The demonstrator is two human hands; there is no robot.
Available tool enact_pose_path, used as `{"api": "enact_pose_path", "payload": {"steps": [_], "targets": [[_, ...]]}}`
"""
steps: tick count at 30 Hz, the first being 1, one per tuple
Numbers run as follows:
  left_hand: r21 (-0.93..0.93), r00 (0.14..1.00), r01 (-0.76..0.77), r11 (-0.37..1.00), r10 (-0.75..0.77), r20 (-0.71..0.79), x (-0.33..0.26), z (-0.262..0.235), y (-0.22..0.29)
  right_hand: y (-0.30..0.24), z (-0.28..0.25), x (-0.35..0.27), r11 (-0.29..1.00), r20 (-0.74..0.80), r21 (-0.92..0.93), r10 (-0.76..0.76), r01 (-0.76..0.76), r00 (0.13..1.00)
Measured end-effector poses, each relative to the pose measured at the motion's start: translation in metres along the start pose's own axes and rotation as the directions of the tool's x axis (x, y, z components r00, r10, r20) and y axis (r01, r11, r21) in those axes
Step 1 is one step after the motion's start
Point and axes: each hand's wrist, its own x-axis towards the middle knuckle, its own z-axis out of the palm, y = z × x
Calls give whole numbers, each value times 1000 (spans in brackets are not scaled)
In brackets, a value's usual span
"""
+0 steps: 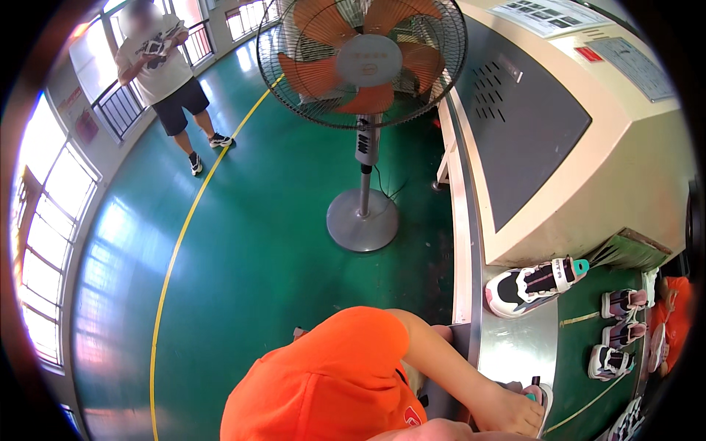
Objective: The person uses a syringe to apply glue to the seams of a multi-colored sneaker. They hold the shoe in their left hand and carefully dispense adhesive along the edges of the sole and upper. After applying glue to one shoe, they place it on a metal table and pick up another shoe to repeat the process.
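Working, apparently, on a shoe (pixel 546 401); left hand (pixel 507 409) over it, fingers' grip indeterminable, right hand unseen; next: steady support.

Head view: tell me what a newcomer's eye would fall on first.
Likely the big orange-bladed pedestal fan at top centre, standing on the green floor. Next, the bright orange shirt at the bottom edge. To the right, a black-and-white sneaker sits just below the cream machine housing.
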Motion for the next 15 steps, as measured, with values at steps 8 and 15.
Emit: {"api": "enact_pose_path", "payload": {"steps": [8,15], "targets": [[84,991,-120,989,114,70,12,-26,8,2,-1,-4,1000,7,-17,25,-25,1000],[29,992,-122,992,122,-20,18,-29,10,1,-2,-4,999,17,-31,36,-35,999]]}}
